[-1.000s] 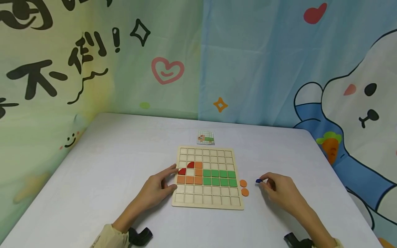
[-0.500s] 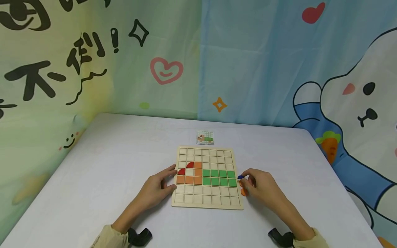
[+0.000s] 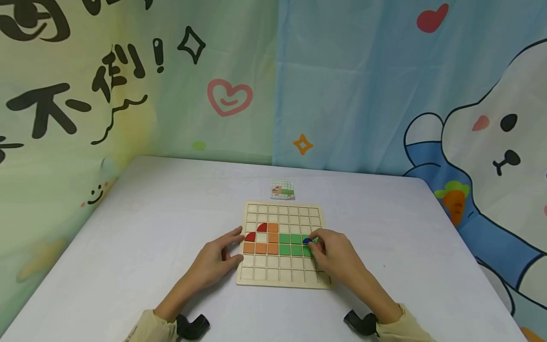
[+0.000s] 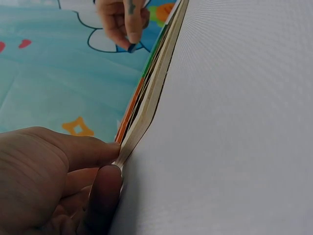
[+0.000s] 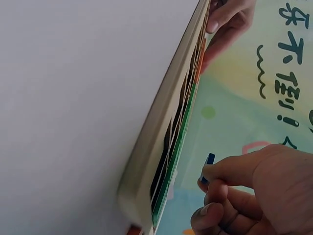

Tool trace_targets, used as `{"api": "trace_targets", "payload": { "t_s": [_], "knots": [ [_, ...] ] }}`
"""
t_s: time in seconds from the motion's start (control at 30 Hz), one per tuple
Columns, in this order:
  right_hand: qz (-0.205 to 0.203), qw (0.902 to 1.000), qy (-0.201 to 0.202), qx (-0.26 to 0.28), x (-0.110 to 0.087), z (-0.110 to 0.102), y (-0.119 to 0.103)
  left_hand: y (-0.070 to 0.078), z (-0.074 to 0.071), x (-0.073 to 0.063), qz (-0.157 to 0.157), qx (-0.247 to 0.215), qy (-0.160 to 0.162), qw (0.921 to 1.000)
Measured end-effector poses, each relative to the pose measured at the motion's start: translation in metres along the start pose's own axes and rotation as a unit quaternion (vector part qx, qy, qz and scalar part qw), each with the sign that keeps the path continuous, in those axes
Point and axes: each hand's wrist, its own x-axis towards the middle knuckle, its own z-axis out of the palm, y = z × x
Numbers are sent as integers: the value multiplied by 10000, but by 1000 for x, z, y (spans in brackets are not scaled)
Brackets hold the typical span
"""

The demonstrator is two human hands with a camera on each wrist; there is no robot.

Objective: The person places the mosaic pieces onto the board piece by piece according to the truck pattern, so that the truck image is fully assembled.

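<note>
A pale wooden grid board point(image 3: 284, 276) lies on the table with orange point(image 3: 272, 238), red point(image 3: 250, 236) and green tiles point(image 3: 289, 244) in its middle rows. My left hand point(image 3: 215, 262) touches the board's left edge, thumb and fingers spread apart along it. Between right thumb and forefinger I pinch a small dark blue tile point(image 3: 306, 241) with a rounded side, also the blue tile point(image 5: 209, 162) in the right wrist view. My right hand point(image 3: 339, 251) is over the board's right part, covering some green tiles. The blue tile hangs above the board there.
Behind the board lies a small picture card point(image 3: 283, 189) with a gridded coloured pattern. A bit of an orange piece point(image 5: 133, 229) shows by the board's corner in the right wrist view. The white table point(image 3: 179, 194) meets printed curtains at the back.
My right hand has carried the blue tile leftward from the table to above the green tiles. It now hides the two orange discs beside the board. My left hand has stayed put.
</note>
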Motion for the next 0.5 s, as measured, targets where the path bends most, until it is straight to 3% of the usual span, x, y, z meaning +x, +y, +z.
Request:
{"api": "trace_targets", "payload": {
  "t_s": [0.5],
  "knots": [
    [37, 10000, -5, 4, 14, 16, -23, -1, 2, 0, 6, 25, 47, 10000]
  ]
}}
